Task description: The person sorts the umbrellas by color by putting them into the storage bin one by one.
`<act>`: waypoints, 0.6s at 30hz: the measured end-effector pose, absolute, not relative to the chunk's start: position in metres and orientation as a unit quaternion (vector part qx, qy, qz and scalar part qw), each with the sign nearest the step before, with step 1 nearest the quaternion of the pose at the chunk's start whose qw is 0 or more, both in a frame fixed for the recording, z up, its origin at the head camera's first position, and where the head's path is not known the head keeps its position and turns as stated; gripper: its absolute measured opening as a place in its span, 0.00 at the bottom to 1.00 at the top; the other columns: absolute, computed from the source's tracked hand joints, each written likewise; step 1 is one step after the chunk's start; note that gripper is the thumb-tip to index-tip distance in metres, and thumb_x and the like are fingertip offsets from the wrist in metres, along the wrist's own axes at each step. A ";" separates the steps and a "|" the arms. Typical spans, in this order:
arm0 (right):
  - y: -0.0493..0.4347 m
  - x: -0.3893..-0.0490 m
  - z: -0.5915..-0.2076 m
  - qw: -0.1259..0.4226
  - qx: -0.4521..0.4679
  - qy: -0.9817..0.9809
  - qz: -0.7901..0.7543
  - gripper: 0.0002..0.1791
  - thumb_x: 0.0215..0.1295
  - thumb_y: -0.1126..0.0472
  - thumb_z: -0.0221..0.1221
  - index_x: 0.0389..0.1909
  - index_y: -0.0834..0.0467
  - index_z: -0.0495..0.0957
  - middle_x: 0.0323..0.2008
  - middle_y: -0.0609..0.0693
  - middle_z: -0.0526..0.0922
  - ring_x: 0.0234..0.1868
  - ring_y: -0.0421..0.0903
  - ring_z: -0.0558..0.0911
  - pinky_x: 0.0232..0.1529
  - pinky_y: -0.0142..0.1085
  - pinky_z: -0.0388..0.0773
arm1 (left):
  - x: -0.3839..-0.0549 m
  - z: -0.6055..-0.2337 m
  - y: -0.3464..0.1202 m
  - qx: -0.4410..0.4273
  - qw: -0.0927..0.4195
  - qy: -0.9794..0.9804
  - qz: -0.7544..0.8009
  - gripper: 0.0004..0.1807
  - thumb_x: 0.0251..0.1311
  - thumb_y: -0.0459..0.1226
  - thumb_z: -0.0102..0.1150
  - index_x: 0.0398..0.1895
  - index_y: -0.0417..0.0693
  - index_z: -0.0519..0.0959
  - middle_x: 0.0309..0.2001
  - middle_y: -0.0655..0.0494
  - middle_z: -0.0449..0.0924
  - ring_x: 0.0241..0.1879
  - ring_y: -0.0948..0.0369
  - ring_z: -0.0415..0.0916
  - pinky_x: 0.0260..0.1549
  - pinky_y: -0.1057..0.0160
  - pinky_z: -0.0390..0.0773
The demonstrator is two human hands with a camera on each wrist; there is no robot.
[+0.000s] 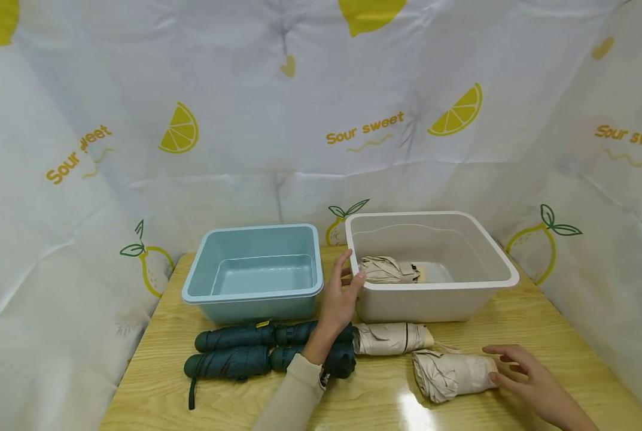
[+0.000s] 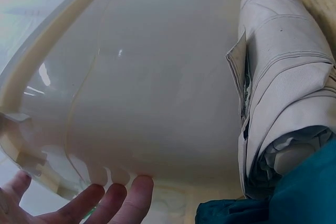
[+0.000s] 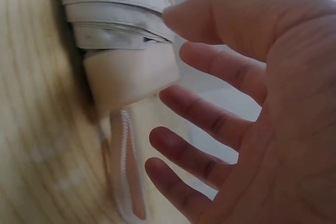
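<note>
My left hand point(image 1: 339, 302) holds the left front corner of a white plastic bin point(image 1: 434, 305), its thumb at the rim and the other fingers against the outer wall point(image 2: 157, 77). Inside that bin lies a folded beige umbrella point(image 1: 388, 270). My right hand point(image 1: 533, 383) is spread beside the handle end of another folded beige umbrella point(image 1: 452, 374) on the table. In the right wrist view the thumb is close to its fabric point(image 3: 115, 9); whether it touches cannot be told. A third beige umbrella point(image 1: 388, 339) lies before the bin.
Several dark green folded umbrellas point(image 1: 229, 363) lie in two rows on the wooden table point(image 1: 374, 401), partly behind my left forearm. A light blue bin point(image 1: 256, 308) with nothing inside stands at the left. Lemon-printed cloth point(image 1: 245, 173) hangs behind and at both sides.
</note>
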State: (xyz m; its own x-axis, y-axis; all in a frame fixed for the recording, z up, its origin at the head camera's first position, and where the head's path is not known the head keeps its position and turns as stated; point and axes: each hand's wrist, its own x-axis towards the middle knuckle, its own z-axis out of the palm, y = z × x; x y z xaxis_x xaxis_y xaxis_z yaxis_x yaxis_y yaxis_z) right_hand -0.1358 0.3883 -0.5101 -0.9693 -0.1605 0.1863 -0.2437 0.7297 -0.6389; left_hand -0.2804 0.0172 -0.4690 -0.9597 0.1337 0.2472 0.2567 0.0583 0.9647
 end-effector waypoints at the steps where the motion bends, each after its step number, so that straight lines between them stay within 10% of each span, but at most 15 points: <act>1: 0.388 -0.136 -0.513 0.062 0.119 -0.927 0.350 0.22 0.63 0.66 0.69 0.58 0.62 0.79 0.51 0.24 0.76 0.49 0.20 0.71 0.40 0.23 0.75 | -0.280 -0.469 0.017 -0.135 0.046 -0.725 -0.674 0.32 0.72 0.53 0.54 0.77 0.77 0.59 0.65 0.38 0.75 0.55 0.49 0.80 0.41 0.51 0.87; 8: 0.384 -0.135 -0.525 0.095 0.199 -0.904 0.367 0.30 0.52 0.73 0.73 0.59 0.68 0.77 0.58 0.26 0.74 0.58 0.16 0.67 0.47 0.14 0.71 | -0.280 -0.469 0.017 -0.129 0.045 -0.728 -0.672 0.32 0.72 0.52 0.55 0.77 0.78 0.60 0.65 0.40 0.76 0.56 0.49 0.80 0.42 0.49 0.87; 18: 0.373 -0.130 -0.526 0.093 0.113 -0.961 0.233 0.38 0.42 0.61 0.80 0.60 0.51 0.80 0.50 0.43 0.82 0.44 0.29 0.64 0.37 0.30 0.66 | -0.281 -0.470 0.018 -0.130 0.042 -0.724 -0.676 0.32 0.72 0.52 0.55 0.77 0.76 0.60 0.65 0.40 0.76 0.56 0.47 0.80 0.44 0.42 0.86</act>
